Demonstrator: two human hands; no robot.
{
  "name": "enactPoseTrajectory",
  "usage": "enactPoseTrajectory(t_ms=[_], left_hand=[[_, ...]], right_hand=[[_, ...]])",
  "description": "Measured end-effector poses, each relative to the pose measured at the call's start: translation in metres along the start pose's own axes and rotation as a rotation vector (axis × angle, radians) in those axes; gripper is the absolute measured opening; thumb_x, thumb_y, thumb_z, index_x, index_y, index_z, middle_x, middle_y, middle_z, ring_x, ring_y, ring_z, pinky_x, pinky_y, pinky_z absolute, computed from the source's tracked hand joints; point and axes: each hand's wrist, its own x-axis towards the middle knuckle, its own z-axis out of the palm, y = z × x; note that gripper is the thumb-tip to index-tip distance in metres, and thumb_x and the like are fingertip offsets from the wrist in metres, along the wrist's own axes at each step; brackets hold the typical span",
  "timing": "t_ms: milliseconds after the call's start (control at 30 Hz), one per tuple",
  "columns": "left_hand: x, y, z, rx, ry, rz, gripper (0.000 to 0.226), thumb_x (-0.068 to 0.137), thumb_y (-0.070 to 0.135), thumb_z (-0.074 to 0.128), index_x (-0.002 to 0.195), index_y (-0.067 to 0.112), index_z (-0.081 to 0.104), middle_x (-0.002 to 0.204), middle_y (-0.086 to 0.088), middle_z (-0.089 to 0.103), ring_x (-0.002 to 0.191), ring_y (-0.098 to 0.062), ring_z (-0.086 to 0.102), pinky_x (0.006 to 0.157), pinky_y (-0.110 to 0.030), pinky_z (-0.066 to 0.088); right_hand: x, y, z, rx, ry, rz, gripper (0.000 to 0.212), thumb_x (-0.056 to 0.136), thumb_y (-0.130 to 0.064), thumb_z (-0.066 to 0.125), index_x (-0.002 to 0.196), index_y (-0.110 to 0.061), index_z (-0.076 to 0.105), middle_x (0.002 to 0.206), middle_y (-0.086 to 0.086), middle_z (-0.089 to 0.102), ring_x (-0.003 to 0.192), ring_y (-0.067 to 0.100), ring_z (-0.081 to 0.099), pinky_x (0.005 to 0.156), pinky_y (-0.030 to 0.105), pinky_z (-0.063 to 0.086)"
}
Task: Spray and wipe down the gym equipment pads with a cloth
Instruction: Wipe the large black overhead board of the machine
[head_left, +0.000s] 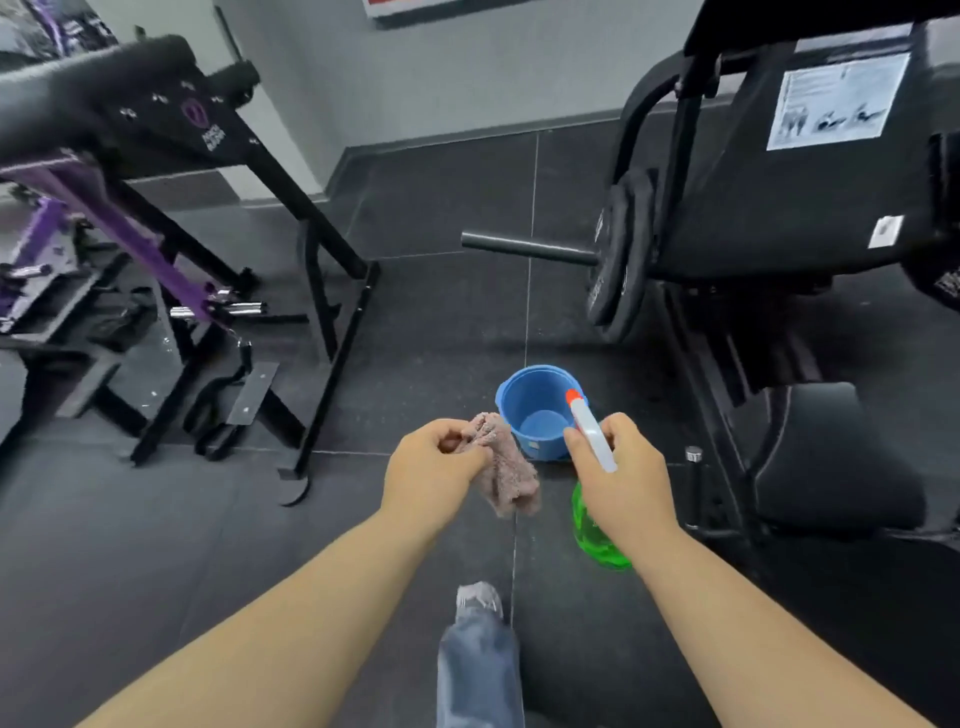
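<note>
Hands: two, both bare-armed and held out over the floor.
Left hand (434, 467): one; its fingers are curled round a bunched cloth, gripping it.
Cloth (506, 478): one, pinkish-beige and fluffy; it hangs from the left hand, just left of the bucket.
Right hand (623, 478): one; it is wrapped round the neck of the spray bottle, with the forefinger forward by the trigger.
Spray bottle (597, 530): one, with a green body below the hand and a white head with an orange tip pointing up and away.
Bucket (535, 400): one, blue, standing on the floor beyond both hands.
Pads: two in view, one black seat pad (831, 457) low on the right machine and one long black pad (78, 93) on top of the purple-framed left machine.
Machines: two, well apart, with the bucket between them.
Weight plates (621, 254): black, on one horizontal bar; exact count cannot be told.
Floor (441, 322): dark tiles.
Shoe (480, 597): one, grey, below a jeans leg.
</note>
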Motion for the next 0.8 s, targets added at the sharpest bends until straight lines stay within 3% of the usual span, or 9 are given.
enactPoseTrajectory(t_ms=[133,267,433,533,600,700,733,800], left_hand=[[0.092,0.000,0.021,0.054,-0.072,0.028,0.014,0.076,0.016,0.078,0.084,0.026,0.072,0.078,0.009,0.070,0.073,-0.009,0.063,0.073,-0.024,0.050],[0.163,0.012,0.034,0.135,-0.130,0.091,0.016,0.078,0.015,0.078,0.082,0.027,0.069,0.078,0.012,0.068,0.072,-0.002,0.061,0.066,-0.010,0.044],[0.218,0.029,0.047,0.198,-0.157,0.106,0.016,0.082,0.020,0.074,0.083,0.033,0.066,0.082,0.014,0.068,0.075,0.004,0.059,0.066,-0.012,0.042],[0.245,0.033,0.063,0.189,-0.184,0.095,0.014,0.084,0.022,0.073,0.084,0.034,0.066,0.084,0.014,0.068,0.077,-0.001,0.061,0.066,-0.014,0.042],[0.263,0.029,0.078,0.200,-0.175,0.041,0.014,0.084,0.024,0.073,0.095,0.030,0.068,0.096,0.009,0.070,0.088,-0.010,0.064,0.073,-0.019,0.044],[0.282,0.019,0.091,0.307,-0.099,-0.066,0.057,0.085,0.034,0.073,0.136,0.022,0.053,0.137,0.001,0.056,0.120,-0.019,0.057,0.089,-0.025,0.040],[0.286,0.017,0.094,0.336,-0.079,-0.095,0.064,0.085,0.038,0.073,0.141,0.021,0.048,0.142,-0.001,0.051,0.124,-0.021,0.054,0.089,-0.026,0.038],[0.288,0.014,0.097,0.346,-0.080,-0.111,0.057,0.086,0.038,0.071,0.137,0.020,0.052,0.138,0.000,0.054,0.121,-0.021,0.055,0.086,-0.025,0.036]], right_hand=[[0.058,0.018,0.033,-0.026,0.112,0.090,0.036,0.094,-0.034,0.062,0.073,-0.016,0.038,0.059,-0.005,0.044,0.053,0.012,0.037,0.047,0.022,0.029],[0.102,0.025,0.058,-0.028,0.210,0.175,0.036,0.095,-0.036,0.060,0.074,-0.018,0.038,0.063,-0.001,0.050,0.057,0.015,0.043,0.053,0.030,0.034],[0.141,0.023,0.072,-0.014,0.251,0.248,0.033,0.096,-0.037,0.058,0.076,-0.018,0.041,0.065,-0.001,0.053,0.057,0.013,0.046,0.050,0.025,0.034],[0.160,0.023,0.076,-0.017,0.254,0.263,0.034,0.096,-0.038,0.059,0.074,-0.021,0.039,0.064,0.000,0.052,0.056,0.012,0.044,0.049,0.022,0.032],[0.173,0.030,0.078,-0.024,0.261,0.276,0.034,0.095,-0.037,0.059,0.074,-0.020,0.039,0.063,-0.001,0.051,0.055,0.012,0.044,0.048,0.020,0.031],[0.185,0.036,0.079,-0.030,0.256,0.303,0.033,0.096,-0.037,0.059,0.075,-0.020,0.039,0.064,-0.002,0.050,0.056,0.011,0.044,0.050,0.023,0.033],[0.189,0.040,0.079,-0.034,0.252,0.315,0.033,0.096,-0.037,0.059,0.075,-0.020,0.039,0.064,-0.003,0.050,0.056,0.012,0.044,0.050,0.023,0.033],[0.193,0.048,0.081,-0.057,0.252,0.322,0.034,0.095,-0.037,0.061,0.073,-0.022,0.039,0.065,-0.003,0.050,0.059,0.015,0.045,0.048,0.020,0.032]])
